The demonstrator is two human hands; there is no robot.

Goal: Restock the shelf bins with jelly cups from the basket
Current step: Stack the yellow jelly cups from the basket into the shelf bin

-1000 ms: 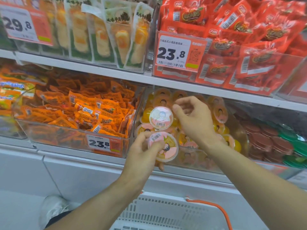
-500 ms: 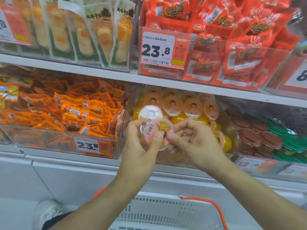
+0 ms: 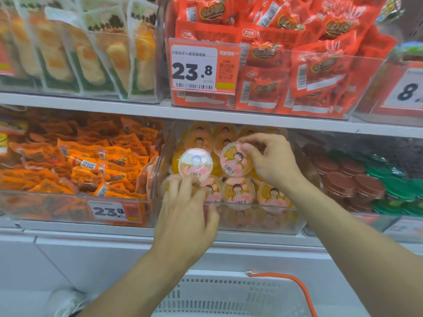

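Observation:
The clear shelf bin on the middle shelf holds several jelly cups with pink and orange lids. My right hand pinches one jelly cup by its upper rim and holds it tilted, lid facing me, over the cups in the bin. Beside it another pink-lidded cup stands on edge in the bin. My left hand reaches over the bin's front wall; its fingers lie fairly straight on the front cups just below that cup, thumb against the wall. The white basket sits below, between my arms.
A bin of orange snack packets is to the left, brown and green lidded cups to the right. Above, the white shelf edge carries red packets and pale pouches. The basket's orange handle arcs right.
The cup passed from my left hand to my right hand, which lifted it up and right into the bin. My left hand let go and dropped to the bin's front edge.

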